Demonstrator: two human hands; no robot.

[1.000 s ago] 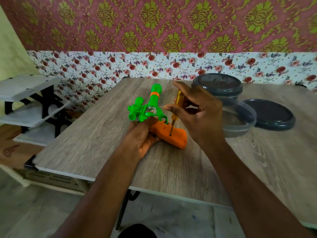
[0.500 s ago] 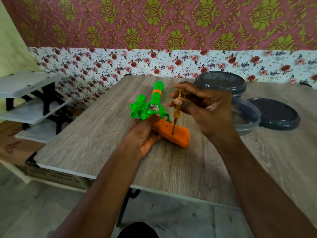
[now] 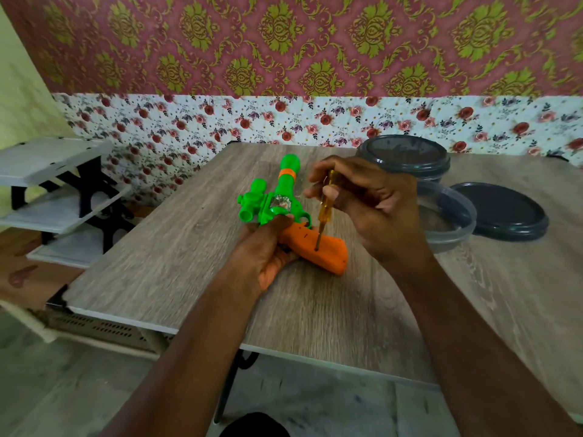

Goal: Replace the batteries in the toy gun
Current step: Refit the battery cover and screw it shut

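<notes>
Lying flat on the desk (image 3: 176, 263): toy gun (image 3: 271, 206), green with an orange grip (image 3: 328, 253), barrel pointing away. Gripped at the body, where green meets orange, by the curled fingers (image 3: 280, 220) of the left hand (image 3: 265, 250). Pinched narrow between thumb and fingers of the right hand (image 3: 372, 209): yellow screwdriver (image 3: 325, 209), almost upright, tip set in a hole of the grip, just right of the left fingers. Behind the right fingers: clear container (image 3: 454, 222), dark lid (image 3: 501, 212), one lidded container (image 3: 407, 156).
</notes>
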